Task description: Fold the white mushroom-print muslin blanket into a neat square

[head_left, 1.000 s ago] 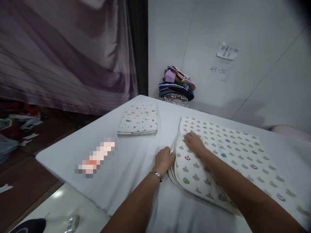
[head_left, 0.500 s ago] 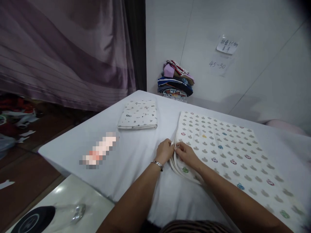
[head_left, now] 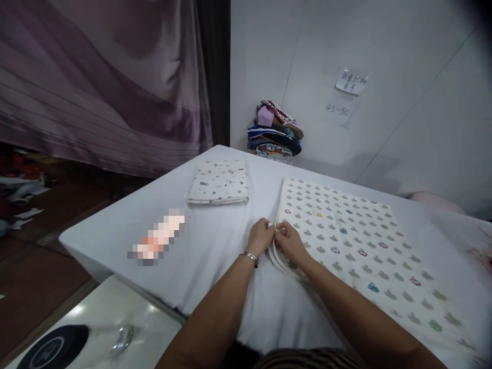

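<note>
A white cloth printed with small grey and coloured shapes (head_left: 357, 241) lies spread on the white table (head_left: 215, 256), its layers stacked at the near left edge. My left hand (head_left: 260, 237), with a bracelet on the wrist, and my right hand (head_left: 290, 242) meet at that left edge. Both are closed in a pinch on the cloth's edge. A smaller folded white cloth with grey marks (head_left: 219, 182) lies further back on the left.
A pile of folded coloured clothes (head_left: 274, 133) sits at the table's far corner against the white wall, under a paper note (head_left: 350, 83). A purple curtain (head_left: 100, 87) hangs at left. A lower white surface with a black disc (head_left: 54, 348) is at bottom left.
My right hand has come off the top of the cloth and slid left to its edge, joining my left hand there. The view has shifted slightly.
</note>
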`<state>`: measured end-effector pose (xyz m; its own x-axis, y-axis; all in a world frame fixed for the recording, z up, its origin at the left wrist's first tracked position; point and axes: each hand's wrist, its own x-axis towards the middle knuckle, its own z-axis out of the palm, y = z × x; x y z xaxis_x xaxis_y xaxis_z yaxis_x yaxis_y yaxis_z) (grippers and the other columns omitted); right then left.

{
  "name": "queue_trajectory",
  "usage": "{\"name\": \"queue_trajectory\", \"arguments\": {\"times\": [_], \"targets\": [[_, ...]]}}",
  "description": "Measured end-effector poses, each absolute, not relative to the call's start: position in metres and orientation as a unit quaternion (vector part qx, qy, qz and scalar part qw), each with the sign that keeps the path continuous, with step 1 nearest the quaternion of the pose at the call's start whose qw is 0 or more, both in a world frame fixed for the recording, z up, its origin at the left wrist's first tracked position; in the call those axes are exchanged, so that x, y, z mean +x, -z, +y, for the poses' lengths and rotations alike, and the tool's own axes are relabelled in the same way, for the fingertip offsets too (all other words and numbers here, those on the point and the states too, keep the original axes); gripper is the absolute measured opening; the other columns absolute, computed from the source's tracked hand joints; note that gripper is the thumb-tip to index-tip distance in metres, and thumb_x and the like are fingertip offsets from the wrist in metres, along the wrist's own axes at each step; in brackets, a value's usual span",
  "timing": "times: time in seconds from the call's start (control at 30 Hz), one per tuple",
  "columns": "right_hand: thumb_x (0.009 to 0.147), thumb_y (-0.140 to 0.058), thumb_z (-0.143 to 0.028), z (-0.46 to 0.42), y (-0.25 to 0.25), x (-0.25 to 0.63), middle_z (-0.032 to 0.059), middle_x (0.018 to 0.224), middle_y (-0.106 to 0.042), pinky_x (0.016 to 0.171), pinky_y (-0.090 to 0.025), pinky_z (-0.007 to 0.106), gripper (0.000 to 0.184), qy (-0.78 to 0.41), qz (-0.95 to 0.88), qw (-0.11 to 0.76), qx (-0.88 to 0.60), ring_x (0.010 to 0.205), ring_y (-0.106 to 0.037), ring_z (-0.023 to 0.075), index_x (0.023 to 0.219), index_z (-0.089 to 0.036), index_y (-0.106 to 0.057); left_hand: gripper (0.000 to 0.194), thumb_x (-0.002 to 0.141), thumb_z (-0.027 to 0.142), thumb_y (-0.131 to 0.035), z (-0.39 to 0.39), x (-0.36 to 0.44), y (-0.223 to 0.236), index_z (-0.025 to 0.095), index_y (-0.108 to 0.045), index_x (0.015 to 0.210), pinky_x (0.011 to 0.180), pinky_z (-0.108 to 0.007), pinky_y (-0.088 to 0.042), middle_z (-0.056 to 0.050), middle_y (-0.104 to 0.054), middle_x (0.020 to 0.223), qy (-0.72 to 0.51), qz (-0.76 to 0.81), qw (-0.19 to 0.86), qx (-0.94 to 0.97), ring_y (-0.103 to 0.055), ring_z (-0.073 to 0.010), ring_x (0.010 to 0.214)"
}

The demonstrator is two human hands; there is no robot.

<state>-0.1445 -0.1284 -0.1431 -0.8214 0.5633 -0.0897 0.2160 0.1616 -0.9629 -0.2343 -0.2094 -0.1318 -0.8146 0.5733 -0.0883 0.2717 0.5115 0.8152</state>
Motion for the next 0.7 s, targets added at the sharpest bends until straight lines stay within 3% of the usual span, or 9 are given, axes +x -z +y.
{"name": "queue_trajectory", "arguments": {"times": [0.17,0.27,0.33,0.4,0.5,0.6,0.7], "targets": [[0.079,-0.047,-0.037,-0.133,0.145,-0.143,-0.0084,0.047,-0.043,0.037,-0.031,0.021,0.019,-0.591,-0.761,0.127,-0.237,0.038,-0.038,0.0097,0.091,-0.022,-0.052,0.029,0.087,0.038,-0.044,-0.210,-0.235,0.132,0.017,-0.061,0.077,0.066,-0.024,-0.041,-0.004,-0.067,0.078,-0.453,0.836,0.175,0.254,-0.060,-0.0151,0.074],[0.082,-0.044,-0.039,-0.128,0.141,-0.138,-0.0062,0.049,-0.045,0.041,-0.035,0.023,0.024,-0.558,-0.788,0.135,-0.223,0.041,-0.041,0.0111,0.093,-0.021,-0.057,0.023,0.085,0.035,-0.049,-0.210,-0.235,0.133,0.017,-0.061,0.080,0.067,-0.024,-0.041,-0.004,-0.068,0.080,-0.447,0.839,0.177,0.255,-0.060,-0.0148,0.075],[0.082,-0.044,-0.037,-0.115,0.137,-0.133,-0.0021,0.059,-0.054,0.050,-0.043,0.026,0.024,-0.484,-0.831,0.182,-0.205,0.052,-0.050,0.0138,0.092,-0.021,-0.060,0.017,0.083,0.032,-0.052,-0.210,-0.235,0.134,0.017,-0.062,0.084,0.067,-0.023,-0.041,-0.003,-0.068,0.081,-0.437,0.844,0.182,0.254,-0.061,-0.0145,0.076],[0.082,-0.045,-0.033,-0.093,0.134,-0.125,0.0040,0.080,-0.063,0.068,-0.048,0.031,0.023,-0.373,-0.883,0.229,-0.172,0.076,-0.058,0.0183,0.092,-0.021,-0.062,0.016,0.081,0.031,-0.055,-0.210,-0.235,0.136,0.018,-0.061,0.088,0.066,-0.023,-0.041,-0.003,-0.068,0.082,-0.424,0.850,0.188,0.252,-0.061,-0.0147,0.076],[0.082,-0.045,-0.029,-0.052,0.135,-0.105,0.0095,0.108,-0.061,0.090,-0.043,0.039,0.025,-0.220,-0.940,0.213,-0.150,0.102,-0.053,0.0235,0.097,-0.020,-0.064,0.020,0.080,0.030,-0.055,-0.210,-0.237,0.139,0.018,-0.061,0.094,0.067,-0.023,-0.041,-0.003,-0.068,0.084,-0.414,0.856,0.192,0.245,-0.061,-0.0152,0.079],[0.086,-0.042,-0.026,-0.019,0.139,-0.088,0.0099,0.102,-0.062,0.088,-0.044,0.037,0.026,-0.147,-0.963,0.150,-0.170,0.096,-0.055,0.0220,0.094,-0.019,-0.066,0.021,0.080,0.029,-0.054,-0.211,-0.238,0.140,0.018,-0.061,0.096,0.067,-0.023,-0.041,-0.004,-0.068,0.085,-0.411,0.859,0.191,0.239,-0.061,-0.0154,0.079],[0.087,-0.041,-0.025,-0.007,0.138,-0.094,0.0093,0.100,-0.062,0.087,-0.045,0.035,0.027,-0.114,-0.969,0.146,-0.163,0.096,-0.055,0.0211,0.092,-0.019,-0.066,0.021,0.080,0.027,-0.052,-0.212,-0.237,0.137,0.018,-0.061,0.097,0.068,-0.024,-0.041,-0.004,-0.068,0.085,-0.388,0.868,0.178,0.254,-0.061,-0.0163,0.079]]}}
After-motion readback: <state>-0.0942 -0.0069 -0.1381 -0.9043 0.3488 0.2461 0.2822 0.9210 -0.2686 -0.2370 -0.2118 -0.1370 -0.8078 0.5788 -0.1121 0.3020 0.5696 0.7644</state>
